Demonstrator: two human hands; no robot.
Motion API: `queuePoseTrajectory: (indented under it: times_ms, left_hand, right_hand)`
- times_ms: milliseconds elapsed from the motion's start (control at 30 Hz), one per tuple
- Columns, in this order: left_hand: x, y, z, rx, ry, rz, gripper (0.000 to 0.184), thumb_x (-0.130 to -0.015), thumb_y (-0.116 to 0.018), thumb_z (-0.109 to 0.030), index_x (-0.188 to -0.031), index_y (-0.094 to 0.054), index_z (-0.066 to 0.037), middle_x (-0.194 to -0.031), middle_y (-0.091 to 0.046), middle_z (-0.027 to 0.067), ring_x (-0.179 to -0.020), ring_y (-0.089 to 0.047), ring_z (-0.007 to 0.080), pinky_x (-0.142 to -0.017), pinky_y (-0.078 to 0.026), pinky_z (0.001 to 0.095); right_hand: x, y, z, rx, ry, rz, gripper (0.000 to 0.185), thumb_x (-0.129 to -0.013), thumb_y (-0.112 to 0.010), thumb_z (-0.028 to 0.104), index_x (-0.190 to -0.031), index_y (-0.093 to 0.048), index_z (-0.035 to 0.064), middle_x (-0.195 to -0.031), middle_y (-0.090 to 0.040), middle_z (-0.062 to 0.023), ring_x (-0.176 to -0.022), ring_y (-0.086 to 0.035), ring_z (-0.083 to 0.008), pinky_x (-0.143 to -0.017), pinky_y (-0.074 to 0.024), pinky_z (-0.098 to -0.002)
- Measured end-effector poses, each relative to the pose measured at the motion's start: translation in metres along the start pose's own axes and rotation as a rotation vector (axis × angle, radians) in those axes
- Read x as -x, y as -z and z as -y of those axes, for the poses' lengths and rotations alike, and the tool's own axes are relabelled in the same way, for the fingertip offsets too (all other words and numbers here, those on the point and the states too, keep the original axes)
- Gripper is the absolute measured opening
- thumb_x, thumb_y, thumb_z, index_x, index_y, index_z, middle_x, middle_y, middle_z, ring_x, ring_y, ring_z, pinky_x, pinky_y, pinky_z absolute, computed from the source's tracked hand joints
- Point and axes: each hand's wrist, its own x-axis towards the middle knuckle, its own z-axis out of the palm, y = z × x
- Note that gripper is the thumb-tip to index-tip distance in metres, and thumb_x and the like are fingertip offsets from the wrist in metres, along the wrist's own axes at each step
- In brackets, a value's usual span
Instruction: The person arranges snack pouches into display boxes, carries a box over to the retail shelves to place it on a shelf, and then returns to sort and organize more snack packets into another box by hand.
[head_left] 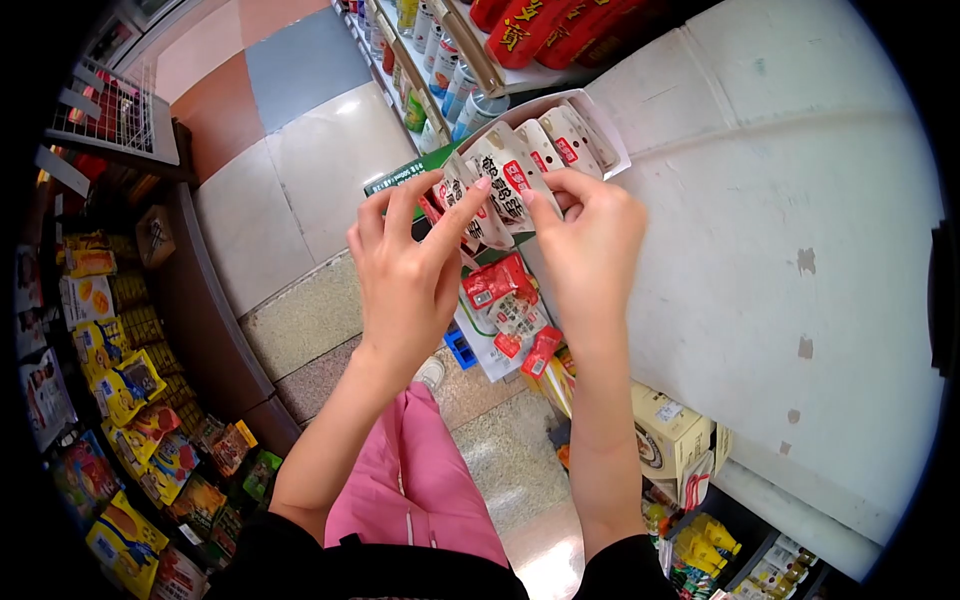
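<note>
Near, at the bottom: pink trousers (415, 480) are seen below the arms, with a white shoe (430, 373) on the tiled floor (320, 200). To the near left, a rack of bagged snacks (130, 385) is passed by the view. To the near right, bottles with yellow contents (705, 545) are stocked low, and a tan carton (668, 430) is placed a little beyond them.

Middle: red packets (495, 280) and a white-and-red packet (518, 316) are laid loosely below the hands, a blue item (460, 348) just left of them.

Center, farther: a white packet with black characters and a red label (508, 185) is held upright, slightly tilted, at an open white box (618, 158). Its right side is pinched between thumb and index finger of the right hand (592, 235). The left hand (405, 262) is spread; its index fingertip is laid on the same packet near the top. Whether its thumb is pressed to anything cannot be told. A similar packet (456, 198) is set just left; more white packets (565, 140) are lined up to the right in the box.

Right: a broad pale surface (780, 240) is marked with brown patches.

Far: clear bottles (455, 85) are shelved beyond the box, with red cans (540, 35) to their right.
</note>
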Motion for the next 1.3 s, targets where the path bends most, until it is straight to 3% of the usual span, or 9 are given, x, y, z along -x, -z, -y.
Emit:
queuePoseTrajectory:
  times_ms: [267, 367, 467, 700, 933, 967, 1067, 1100, 1300]
  left_hand:
    - [0.006, 0.002, -0.004, 0.016, 0.019, -0.012, 0.062, -0.076, -0.063, 0.001, -0.132, -0.061, -0.026, -0.133, -0.051, 0.0085, -0.113, -0.045, 0.0312, -0.095, -0.035, 0.0436]
    - [0.010, 0.004, -0.007, 0.061, 0.041, -0.043, 0.059, -0.077, -0.063, 0.000, -0.132, -0.061, -0.023, -0.134, -0.051, 0.0087, -0.114, -0.045, 0.0309, -0.097, -0.034, 0.0430]
    - [0.018, 0.008, -0.015, 0.095, 0.038, -0.085, 0.056, -0.076, -0.065, -0.001, -0.130, -0.062, -0.018, -0.133, -0.052, 0.0096, -0.115, -0.045, 0.0304, -0.099, -0.033, 0.0427]
    - [0.054, 0.009, -0.058, 0.131, 0.017, -0.075, 0.049, -0.074, -0.069, -0.004, -0.122, -0.066, -0.014, -0.130, -0.056, 0.0085, -0.116, -0.047, 0.0273, -0.099, -0.029, 0.0403]
    - [0.091, -0.020, -0.086, 0.206, -0.038, 0.122, 0.047, -0.073, -0.069, -0.004, -0.119, -0.067, -0.016, -0.126, -0.058, 0.0040, -0.116, -0.048, 0.0255, -0.096, -0.028, 0.0400]
    - [0.099, -0.029, -0.088, 0.213, -0.035, 0.154, 0.044, -0.075, -0.068, -0.005, -0.118, -0.066, -0.017, -0.123, -0.058, 0.0020, -0.114, -0.048, 0.0252, -0.095, -0.028, 0.0403]
    - [0.125, -0.062, -0.084, 0.232, 0.062, 0.333, 0.043, -0.077, -0.066, -0.006, -0.118, -0.065, -0.017, -0.122, -0.058, 0.0023, -0.113, -0.048, 0.0263, -0.095, -0.029, 0.0413]
    - [0.136, -0.077, -0.078, 0.278, 0.111, 0.385, 0.040, -0.078, -0.065, -0.007, -0.117, -0.064, -0.015, -0.119, -0.058, 0.0038, -0.112, -0.047, 0.0288, -0.094, -0.031, 0.0434]
    - [0.221, -0.167, -0.016, 0.179, 0.327, 0.681, 0.037, -0.079, -0.067, -0.008, -0.116, -0.062, -0.009, -0.114, -0.061, 0.0068, -0.109, -0.051, 0.0303, -0.093, -0.037, 0.0456]
  right_hand:
    - [0.007, -0.001, -0.003, -0.004, -0.013, 0.000, 0.021, -0.079, -0.074, 0.014, -0.097, -0.074, 0.0022, -0.082, -0.071, -0.0193, -0.074, -0.070, -0.0328, -0.068, -0.0536, -0.0391]
    - [0.014, -0.001, -0.012, -0.147, 0.019, -0.120, 0.029, -0.076, -0.079, 0.015, -0.101, -0.074, 0.0021, -0.070, -0.068, -0.0059, -0.050, -0.041, -0.0075, -0.049, -0.0366, -0.0257]
    - [0.023, 0.014, -0.014, -0.166, -0.024, -0.173, 0.032, -0.075, -0.079, 0.016, -0.105, -0.074, 0.0047, -0.075, -0.070, -0.0019, -0.052, -0.038, -0.0053, -0.049, -0.0341, -0.0232]
    - [0.059, 0.042, -0.014, -0.216, -0.116, -0.157, 0.028, -0.078, -0.077, 0.012, -0.104, -0.071, 0.0044, -0.081, -0.065, -0.0071, -0.052, -0.054, -0.0150, -0.052, -0.0442, -0.0294]
    - [0.104, 0.062, -0.050, -0.279, -0.219, -0.210, 0.025, -0.078, -0.076, 0.010, -0.102, -0.071, 0.0055, -0.078, -0.065, -0.0059, -0.057, -0.054, -0.0146, -0.053, -0.0425, -0.0269]
    - [0.114, 0.062, -0.062, -0.336, -0.234, -0.245, 0.028, -0.079, -0.076, 0.006, -0.107, -0.072, 0.0036, -0.084, -0.070, -0.0022, -0.052, -0.038, -0.0006, -0.045, -0.0270, -0.0180]
    - [0.148, 0.057, -0.095, -0.371, -0.387, -0.264, 0.026, -0.081, -0.075, 0.006, -0.106, -0.072, 0.0027, -0.084, -0.070, -0.0024, -0.053, -0.039, -0.0008, -0.046, -0.0280, -0.0177]
    - [0.159, 0.054, -0.107, -0.351, -0.441, -0.262, 0.021, -0.080, -0.074, 0.009, -0.100, -0.072, 0.0045, -0.078, -0.068, -0.0046, -0.059, -0.052, -0.0110, -0.053, -0.0405, -0.0255]
    - [0.227, 0.009, -0.179, -0.323, -0.664, -0.295, 0.022, -0.081, -0.074, 0.011, -0.101, -0.072, 0.0046, -0.085, -0.071, -0.0063, -0.058, -0.052, -0.0105, -0.054, -0.0412, -0.0256]
